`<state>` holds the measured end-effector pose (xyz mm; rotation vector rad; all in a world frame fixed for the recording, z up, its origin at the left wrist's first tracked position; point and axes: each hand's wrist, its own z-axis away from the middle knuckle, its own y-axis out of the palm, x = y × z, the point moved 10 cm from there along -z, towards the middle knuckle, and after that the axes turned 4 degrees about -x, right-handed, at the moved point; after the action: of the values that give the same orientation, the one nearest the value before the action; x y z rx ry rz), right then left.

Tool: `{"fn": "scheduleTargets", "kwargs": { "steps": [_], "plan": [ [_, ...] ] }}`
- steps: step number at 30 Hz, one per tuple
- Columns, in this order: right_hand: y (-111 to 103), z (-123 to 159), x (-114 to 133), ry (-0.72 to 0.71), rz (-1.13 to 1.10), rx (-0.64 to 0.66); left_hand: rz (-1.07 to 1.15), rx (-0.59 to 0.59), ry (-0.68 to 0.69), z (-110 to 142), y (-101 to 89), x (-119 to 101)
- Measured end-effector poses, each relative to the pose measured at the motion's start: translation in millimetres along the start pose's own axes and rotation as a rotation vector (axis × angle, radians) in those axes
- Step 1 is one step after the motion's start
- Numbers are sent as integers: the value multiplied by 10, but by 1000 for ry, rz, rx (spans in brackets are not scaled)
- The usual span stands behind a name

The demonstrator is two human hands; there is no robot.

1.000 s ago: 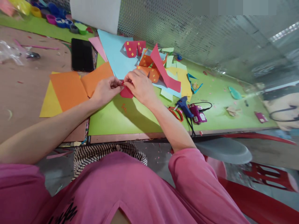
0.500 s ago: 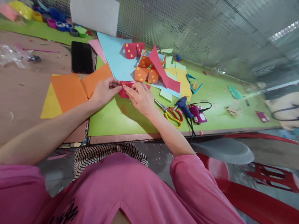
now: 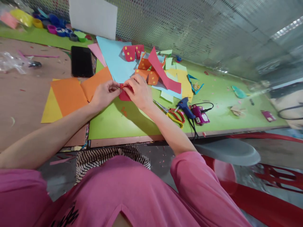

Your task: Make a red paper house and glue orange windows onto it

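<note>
A small red paper piece (image 3: 125, 96) is pinched between my two hands above the green table top. My left hand (image 3: 106, 93) grips its left edge with thumb and fingertips. Bent over its upper right side, my right hand (image 3: 139, 91) covers much of the paper, its fingers closed on it. Orange folded paper (image 3: 71, 94) on a yellow sheet (image 3: 48, 110) lies beside my left forearm. Beyond my hands are a light blue sheet (image 3: 113, 56), red cut-outs with yellow squares (image 3: 129, 53), similar orange ones (image 3: 153, 78) and a bent red strip (image 3: 163, 72).
Scissors (image 3: 174, 118), a blue glue gun (image 3: 186, 107) and a purple box with a cable (image 3: 200, 115) lie right of my right forearm. A black tablet or phone (image 3: 81, 61) rests at the left. A white panel (image 3: 93, 19) stands behind, near small paint pots (image 3: 60, 31).
My right hand has shifted slightly up and left, its fingers now curled more over the red paper's top edge. My left hand keeps its pinch. The view has tilted a little.
</note>
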<state>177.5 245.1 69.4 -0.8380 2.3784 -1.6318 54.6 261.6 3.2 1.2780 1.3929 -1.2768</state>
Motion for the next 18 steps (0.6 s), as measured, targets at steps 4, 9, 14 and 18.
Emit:
{"fn": "scheduleTargets", "kwargs": {
  "steps": [4, 9, 14, 18],
  "plan": [
    [40, -30, -36, 43, -58, 21, 3, 3, -9, 4, -9, -8],
    [50, -6, -77, 91, -114, 13, -7, -13, -15, 9, -22, -36],
    [34, 19, -107, 127, -242, -3, -36, -3, -16, 14, -8, -69],
    [7, 29, -128, 156, -290, -12, -32, -9, -32, 20, -12, -79]
  ]
}}
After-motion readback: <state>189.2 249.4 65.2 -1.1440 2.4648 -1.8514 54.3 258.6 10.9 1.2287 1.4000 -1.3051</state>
